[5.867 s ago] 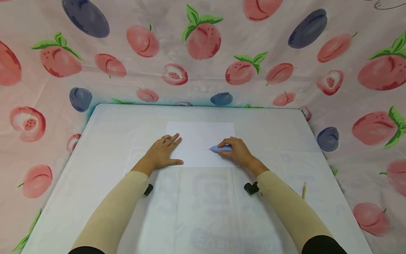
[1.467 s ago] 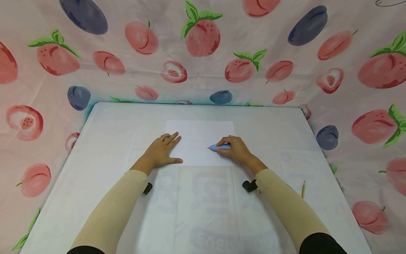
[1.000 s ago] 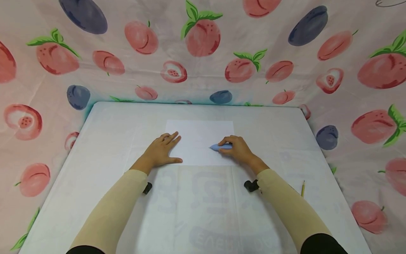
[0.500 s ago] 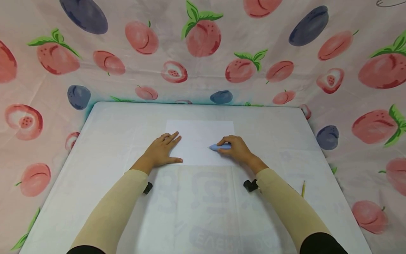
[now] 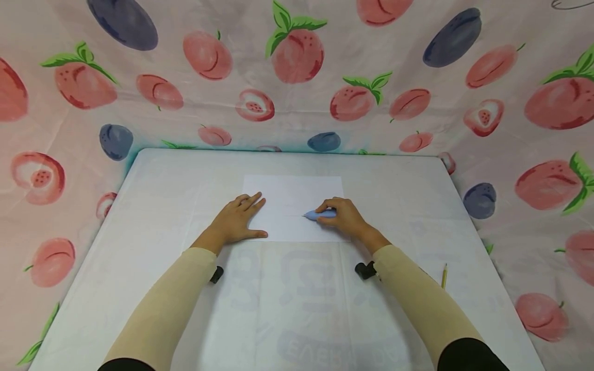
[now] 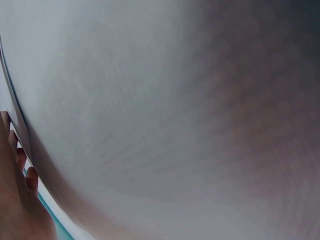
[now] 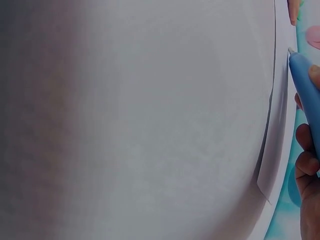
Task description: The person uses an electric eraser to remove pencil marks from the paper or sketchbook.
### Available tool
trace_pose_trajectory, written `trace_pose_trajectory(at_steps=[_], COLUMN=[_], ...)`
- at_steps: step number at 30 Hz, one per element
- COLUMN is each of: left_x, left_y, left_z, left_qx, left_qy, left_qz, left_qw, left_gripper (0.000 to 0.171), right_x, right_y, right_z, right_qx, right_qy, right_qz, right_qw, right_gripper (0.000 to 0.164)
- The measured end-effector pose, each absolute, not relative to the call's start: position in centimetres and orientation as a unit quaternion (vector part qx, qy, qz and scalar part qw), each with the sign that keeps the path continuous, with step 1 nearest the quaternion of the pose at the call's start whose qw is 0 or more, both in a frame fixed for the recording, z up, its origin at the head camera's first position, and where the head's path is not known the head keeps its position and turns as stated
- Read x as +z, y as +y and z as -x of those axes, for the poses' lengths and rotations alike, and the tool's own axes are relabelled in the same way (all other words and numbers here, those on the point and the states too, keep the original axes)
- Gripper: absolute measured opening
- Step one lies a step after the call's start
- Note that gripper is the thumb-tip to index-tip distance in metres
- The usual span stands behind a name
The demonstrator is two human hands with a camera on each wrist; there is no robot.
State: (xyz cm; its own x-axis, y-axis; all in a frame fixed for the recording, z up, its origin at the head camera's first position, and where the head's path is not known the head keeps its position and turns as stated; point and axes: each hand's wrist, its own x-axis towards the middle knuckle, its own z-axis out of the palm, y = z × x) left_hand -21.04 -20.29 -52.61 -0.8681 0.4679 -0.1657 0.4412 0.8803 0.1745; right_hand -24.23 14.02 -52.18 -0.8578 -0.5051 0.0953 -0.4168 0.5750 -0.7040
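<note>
A white sheet of paper [image 5: 292,196] lies on the white-covered table. My left hand [image 5: 236,219] rests on its left side with fingers spread and thumb out. In the right hand [image 5: 345,216] is a thick light-blue pen-shaped tool [image 5: 317,215], pinched between thumb and fingers. Its thin tip points left and meets the paper near the middle, by a faint line. The right wrist view shows the blue tool [image 7: 303,82] with a pale, narrow tip, and the curled fingers [image 7: 306,164] below it. Only the edge of the left hand [image 6: 20,200] shows in the left wrist view.
A yellow pencil [image 5: 444,275] lies on the table to the right, partly behind the right sleeve. The table [image 5: 394,180] is bounded by a fruit-patterned cloth [image 5: 297,103] at the back and sides. Black wrist cameras [image 5: 366,270] sit under both wrists.
The right hand and blue tool shift slightly left and right along the faint line, and are now a little left of one second ago. The left hand stays in place.
</note>
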Motion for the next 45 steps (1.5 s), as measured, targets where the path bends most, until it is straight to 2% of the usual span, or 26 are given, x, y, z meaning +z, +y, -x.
trace_pose_trajectory(at_steps=[45], left_x=[-52.59], left_y=[-20.32], left_z=[21.08], left_qx=[0.072], left_qy=[0.964], left_qz=[-0.236], left_qw=[0.103], left_gripper=[0.103], right_x=[-52.01], right_y=[13.45], right_z=[24.44], right_qx=[-0.373], right_qy=[0.889], right_qz=[0.257], right_qw=[0.064], right_gripper=[0.017])
